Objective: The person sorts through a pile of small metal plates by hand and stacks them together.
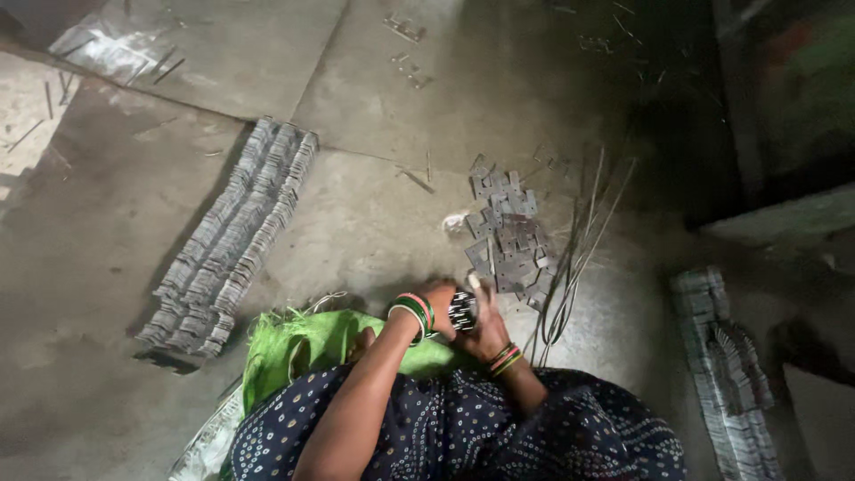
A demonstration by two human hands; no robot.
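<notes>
Metal hinge stack (462, 311) sits gripped between left hand (439, 298) and right hand (488, 331), both closed on it.

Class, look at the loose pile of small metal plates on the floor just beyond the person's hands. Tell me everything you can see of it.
The loose pile of small grey metal plates lies on the concrete floor, just beyond both hands. The plates look like thin, flat, roughly rectangular hinge-like pieces with notched edges, dull and unpainted. They overlap at random angles rather than in rows. Thin metal rods lie along the pile's right side.
</notes>
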